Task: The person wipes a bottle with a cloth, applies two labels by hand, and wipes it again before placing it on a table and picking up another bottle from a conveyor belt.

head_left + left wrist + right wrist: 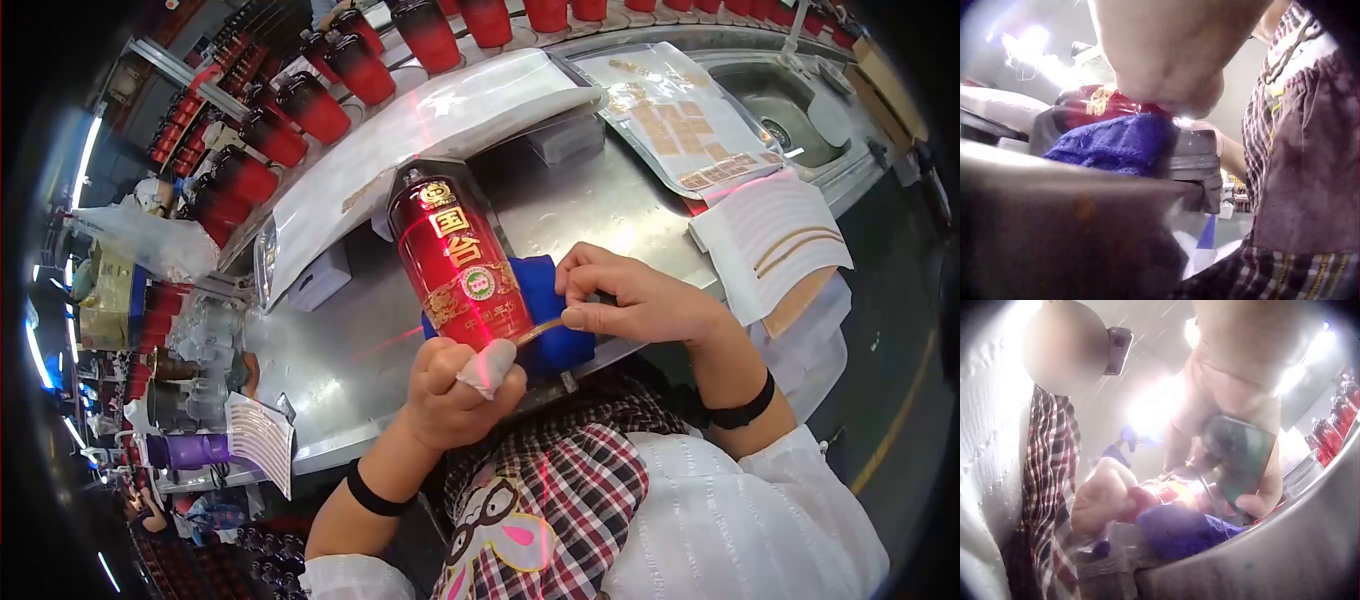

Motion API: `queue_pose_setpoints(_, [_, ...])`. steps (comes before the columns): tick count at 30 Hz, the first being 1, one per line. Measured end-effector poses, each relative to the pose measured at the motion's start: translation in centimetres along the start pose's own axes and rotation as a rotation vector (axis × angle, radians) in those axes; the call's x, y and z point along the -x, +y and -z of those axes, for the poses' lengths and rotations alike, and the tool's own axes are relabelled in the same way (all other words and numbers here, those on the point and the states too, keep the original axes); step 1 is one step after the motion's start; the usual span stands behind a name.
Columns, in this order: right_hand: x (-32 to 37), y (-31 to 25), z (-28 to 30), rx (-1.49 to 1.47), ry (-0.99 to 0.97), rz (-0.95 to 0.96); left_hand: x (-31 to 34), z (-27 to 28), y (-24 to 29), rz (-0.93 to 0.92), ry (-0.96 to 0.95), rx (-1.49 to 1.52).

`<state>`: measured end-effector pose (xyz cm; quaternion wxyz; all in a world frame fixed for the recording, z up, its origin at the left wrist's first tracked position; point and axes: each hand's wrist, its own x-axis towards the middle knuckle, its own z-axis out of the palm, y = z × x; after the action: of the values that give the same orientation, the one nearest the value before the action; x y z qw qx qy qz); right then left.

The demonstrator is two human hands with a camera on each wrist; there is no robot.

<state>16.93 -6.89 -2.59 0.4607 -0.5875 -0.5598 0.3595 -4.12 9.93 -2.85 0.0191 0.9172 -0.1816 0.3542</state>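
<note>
Strip (pixel 545 327) pinched by right hand (pixel 645 297), bottle (pixel 450 265) gripped at base by left hand (pixel 450 398). Strip best held taut, level (slack may crease), bottle steadied on blue cloth (pixel 565 350).

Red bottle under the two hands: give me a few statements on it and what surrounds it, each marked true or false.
1. The red bottle lies with its neck pointing away from the person. True.
2. The right hand grips the bottle's neck. False: it pinches a thin strip beside the bottle's lower end.
3. A blue cloth lies under the lower part of the bottle. True.
4. The left hand is far from the bottle. False: it is at the bottle's base, one digit wrapped in white.
5. The sink is on the person's left. False: it is on the right, beyond the work table.
</note>
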Motion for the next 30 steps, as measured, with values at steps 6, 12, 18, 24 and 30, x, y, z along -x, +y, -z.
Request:
queue_pose_setpoints(6, [0.1,-0.3,0.1,-0.002,-0.005,-0.034,1.2,-0.6,0.6,0.088,0.092,-0.020])
queue_pose_setpoints(12, [-0.1,0.2,-0.1,0.018,0.014,0.006,-0.2,0.1,0.2,0.007,-0.029,-0.051])
queue_pose_setpoints(18, [-0.5,0.5,-0.2,0.002,0.023,0.034,1.1,-0.7,0.7,0.071,0.071,-0.047])
queue_pose_setpoints(24, [-0.5,0.6,-0.3,-0.032,-0.022,0.009,-0.4,0.0,0.3,-0.004,-0.018,-0.070])
queue_pose_setpoints(30, [-0.5,0.5,-0.2,-0.006,-0.032,0.037,1.6,-0.5,0.5,0.093,0.044,-0.053])
